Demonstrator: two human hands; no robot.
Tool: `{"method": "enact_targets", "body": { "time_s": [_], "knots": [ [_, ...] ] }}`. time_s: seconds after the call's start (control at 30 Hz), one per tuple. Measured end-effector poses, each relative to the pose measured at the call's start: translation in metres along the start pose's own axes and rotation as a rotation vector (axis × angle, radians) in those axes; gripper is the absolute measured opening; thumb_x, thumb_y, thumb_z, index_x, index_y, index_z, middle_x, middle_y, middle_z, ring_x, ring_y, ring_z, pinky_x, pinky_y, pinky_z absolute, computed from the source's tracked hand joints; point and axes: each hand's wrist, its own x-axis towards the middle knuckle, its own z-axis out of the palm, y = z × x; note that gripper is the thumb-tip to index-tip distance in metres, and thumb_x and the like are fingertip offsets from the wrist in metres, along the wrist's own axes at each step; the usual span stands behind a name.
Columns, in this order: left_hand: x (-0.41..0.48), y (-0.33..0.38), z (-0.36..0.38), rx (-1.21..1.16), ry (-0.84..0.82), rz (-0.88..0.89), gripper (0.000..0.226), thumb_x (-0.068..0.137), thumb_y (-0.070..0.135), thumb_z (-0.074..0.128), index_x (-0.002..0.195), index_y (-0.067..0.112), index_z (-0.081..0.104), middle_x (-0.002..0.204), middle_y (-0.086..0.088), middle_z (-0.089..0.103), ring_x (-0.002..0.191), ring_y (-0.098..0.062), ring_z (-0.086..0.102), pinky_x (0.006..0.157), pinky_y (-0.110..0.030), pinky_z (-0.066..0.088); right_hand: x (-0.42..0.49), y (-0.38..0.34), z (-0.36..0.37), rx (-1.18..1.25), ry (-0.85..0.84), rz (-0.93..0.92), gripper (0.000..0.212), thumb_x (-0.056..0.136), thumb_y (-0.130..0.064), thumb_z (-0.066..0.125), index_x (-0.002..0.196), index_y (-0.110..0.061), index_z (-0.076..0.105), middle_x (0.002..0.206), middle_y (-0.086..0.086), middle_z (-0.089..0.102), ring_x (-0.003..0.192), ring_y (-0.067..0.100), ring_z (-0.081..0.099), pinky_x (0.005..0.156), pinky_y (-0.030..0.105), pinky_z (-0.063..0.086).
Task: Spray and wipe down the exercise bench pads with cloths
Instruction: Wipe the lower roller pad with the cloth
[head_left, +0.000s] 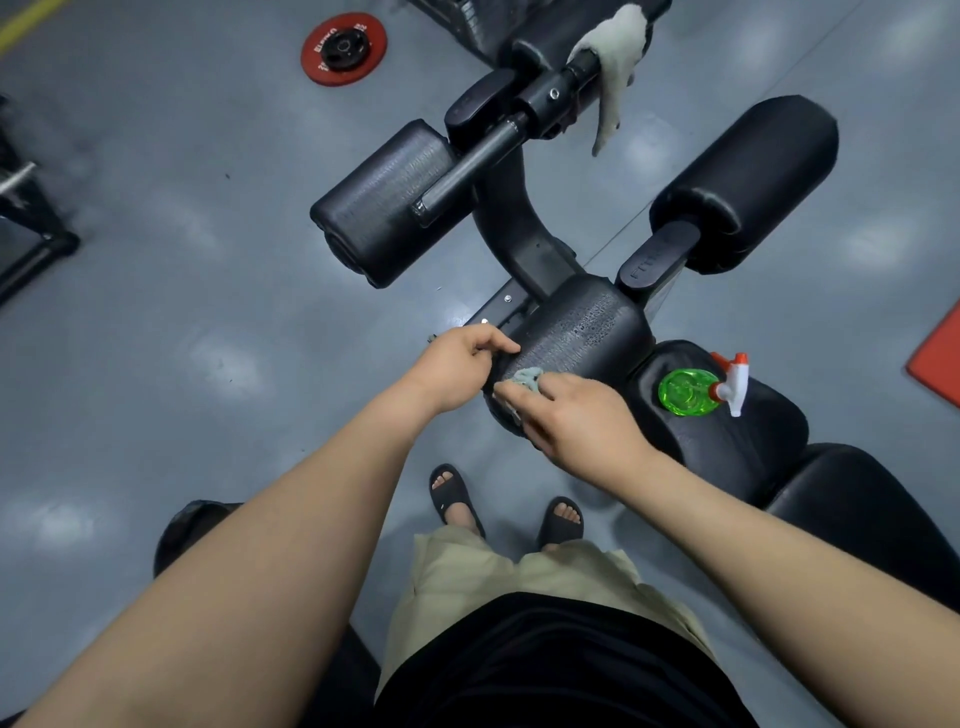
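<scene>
The right hand (582, 421) is curled over a bunched cloth (524, 378), pressing it to the wet front pad (587, 327), while the left hand (462, 364) grips that pad's end, likely to steady it. The spray bottle (691, 392) lies on the next bench pad (727, 447), parked within reach; a spare white cloth (613, 62) hangs farther off.

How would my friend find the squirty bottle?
Find the long black bench on the right. On its seat pad rests the spray bottle. It is the only bright green thing, with a white and red trigger.
</scene>
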Motion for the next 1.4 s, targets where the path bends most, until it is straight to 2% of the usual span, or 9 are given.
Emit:
{"method": "enact_targets", "body": {
  "time_s": [0.1, 0.3, 0.53, 0.63, 0.73, 0.83, 1.03, 1.2, 1.4],
  "knots": [
    [-0.001, 0.003, 0.000, 0.009, 0.000, -0.002, 0.039, 0.096, 0.005, 0.047, 0.090, 0.035, 0.071, 0.050, 0.020, 0.052, 0.056, -0.012, 0.045, 0.065, -0.031, 0.047, 0.001, 0.025, -0.009, -0.038, 0.026, -0.029, 0.041, 0.093, -0.035, 0.047, 0.129, -0.028, 0.067, 0.076, 0.005, 0.054, 0.065, 0.032, 0.057, 0.054, 0.035, 0.043],
    [0.000, 0.005, 0.000, 0.017, -0.006, -0.018, 0.027, 0.097, 0.014, 0.055, 0.088, 0.035, 0.070, 0.053, 0.025, 0.056, 0.063, -0.006, 0.052, 0.072, -0.029, 0.050, 0.010, 0.057, -0.024, -0.107, 0.101, 0.312, 0.045, 0.093, -0.037, 0.040, 0.131, -0.028, 0.063, 0.082, 0.010, 0.060, 0.075, 0.036, 0.061, 0.053, 0.037, 0.048],
    [0.002, 0.006, 0.005, 0.099, 0.011, 0.056, 0.010, 0.079, 0.047, 0.068, 0.083, 0.050, 0.059, 0.098, 0.009, 0.066, 0.083, -0.011, 0.064, 0.087, -0.039, 0.057, -0.013, 0.048, -0.014, -0.065, 0.041, 0.129, 0.048, 0.092, -0.033, 0.045, 0.137, -0.028, 0.061, 0.084, 0.007, 0.056, 0.072, 0.034, 0.058, 0.050, 0.037, 0.046],
    [0.003, 0.007, 0.005, 0.113, 0.012, 0.065, 0.014, 0.086, 0.039, 0.071, 0.083, 0.047, 0.060, 0.099, 0.009, 0.065, 0.084, -0.012, 0.064, 0.089, -0.042, 0.057, -0.003, 0.075, -0.024, -0.105, 0.098, 0.292, 0.043, 0.098, -0.033, 0.044, 0.139, -0.032, 0.059, 0.085, 0.010, 0.056, 0.074, 0.036, 0.059, 0.052, 0.033, 0.037],
    [0.002, 0.007, 0.006, 0.131, 0.017, 0.068, 0.016, 0.090, 0.032, 0.072, 0.086, 0.040, 0.059, 0.104, 0.005, 0.066, 0.090, -0.015, 0.065, 0.092, -0.038, 0.055, 0.009, 0.093, -0.027, -0.029, 0.094, 0.515, 0.047, 0.098, -0.026, 0.051, 0.144, -0.033, 0.052, 0.096, 0.014, 0.059, 0.091, 0.038, 0.059, 0.063, 0.039, 0.044],
    [0.002, 0.007, 0.006, 0.136, 0.020, 0.062, 0.015, 0.091, 0.031, 0.072, 0.087, 0.038, 0.060, 0.108, 0.002, 0.066, 0.095, -0.017, 0.066, 0.092, -0.037, 0.055, 0.008, 0.079, -0.022, 0.061, 0.118, 0.491, 0.050, 0.095, -0.021, 0.051, 0.145, -0.025, 0.053, 0.098, 0.018, 0.062, 0.090, 0.041, 0.061, 0.069, 0.044, 0.053],
    [0.000, 0.009, 0.004, 0.122, 0.010, 0.063, 0.013, 0.091, 0.032, 0.072, 0.088, 0.038, 0.061, 0.108, 0.004, 0.065, 0.094, -0.015, 0.066, 0.091, -0.040, 0.056, -0.015, 0.054, -0.011, 0.038, 0.071, 0.200, 0.050, 0.092, -0.032, 0.046, 0.140, -0.027, 0.059, 0.084, 0.007, 0.058, 0.078, 0.035, 0.062, 0.055, 0.037, 0.052],
    [0.000, 0.010, 0.005, 0.125, 0.004, 0.076, 0.015, 0.092, 0.030, 0.071, 0.087, 0.038, 0.059, 0.109, 0.003, 0.065, 0.093, -0.014, 0.063, 0.091, -0.040, 0.056, 0.003, 0.092, -0.021, 0.057, 0.151, 0.533, 0.046, 0.099, -0.030, 0.053, 0.143, -0.040, 0.049, 0.094, 0.009, 0.059, 0.090, 0.037, 0.059, 0.065, 0.043, 0.053],
    [0.000, 0.008, 0.006, 0.118, 0.015, 0.076, 0.016, 0.091, 0.031, 0.071, 0.086, 0.039, 0.059, 0.109, 0.003, 0.064, 0.093, -0.012, 0.063, 0.089, -0.035, 0.055, 0.005, 0.054, -0.016, 0.240, 0.246, 0.643, 0.048, 0.100, -0.027, 0.056, 0.147, -0.023, 0.051, 0.122, 0.015, 0.058, 0.106, 0.038, 0.061, 0.081, 0.045, 0.054]
  ]
}}
